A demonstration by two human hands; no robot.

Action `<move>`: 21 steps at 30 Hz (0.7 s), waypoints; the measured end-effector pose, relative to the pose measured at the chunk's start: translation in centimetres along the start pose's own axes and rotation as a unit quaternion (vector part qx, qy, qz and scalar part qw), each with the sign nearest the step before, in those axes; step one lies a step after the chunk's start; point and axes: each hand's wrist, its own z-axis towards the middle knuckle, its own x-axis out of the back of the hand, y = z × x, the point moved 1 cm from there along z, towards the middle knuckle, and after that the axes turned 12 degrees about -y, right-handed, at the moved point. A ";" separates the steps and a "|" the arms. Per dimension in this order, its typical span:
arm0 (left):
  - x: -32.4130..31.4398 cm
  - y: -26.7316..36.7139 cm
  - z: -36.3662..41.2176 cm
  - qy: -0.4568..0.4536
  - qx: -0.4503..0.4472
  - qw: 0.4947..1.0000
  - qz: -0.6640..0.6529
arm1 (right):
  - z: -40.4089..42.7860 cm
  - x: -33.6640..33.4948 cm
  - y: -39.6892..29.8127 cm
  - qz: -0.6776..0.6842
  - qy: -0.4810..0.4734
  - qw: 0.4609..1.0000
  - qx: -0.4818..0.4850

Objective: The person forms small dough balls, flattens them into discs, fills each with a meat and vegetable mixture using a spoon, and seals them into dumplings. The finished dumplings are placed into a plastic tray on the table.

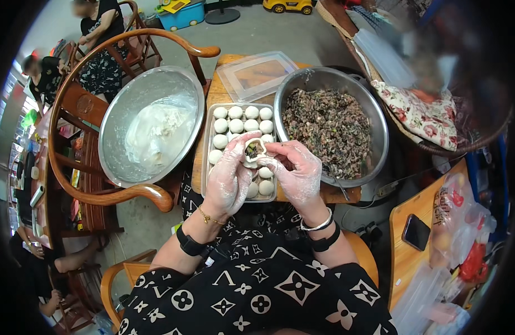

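Observation:
Between my two hands is an open white dough wrapper [255,161] with dark minced filling [253,149] showing inside it. My left hand [230,178] cups the wrapper from the left. With thumb and fingers, my right hand [295,169] pinches its right rim. Flour coats both hands. Below them lies a clear plastic tray [205,167] holding rows of round white dough balls [235,112]; my hands hide some of these. To the right stands a steel basin [381,125] of minced filling [328,125]. A tilted steel basin [111,125] on the left contains white dough [155,125] under plastic film.
A clear plastic lid [257,75] lies on the wooden table [199,167] behind the tray. The left basin rests on a wooden armchair [79,100]. At right, a wooden surface [402,268] bears a phone [416,233] and plastic bags [454,217]. Several people are at the left.

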 end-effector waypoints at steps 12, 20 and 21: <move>-0.4 -0.7 0.4 0.022 -0.057 0.998 -0.008 | 0.4 -0.2 0.0 0.079 0.040 0.996 -0.015; 0.6 -1.2 0.6 0.004 -0.066 0.998 -0.015 | 0.6 0.0 0.2 -0.061 0.014 0.996 0.069; 0.5 -1.2 0.6 0.004 -0.062 0.998 -0.008 | 0.7 0.2 0.1 -0.060 0.013 0.996 0.066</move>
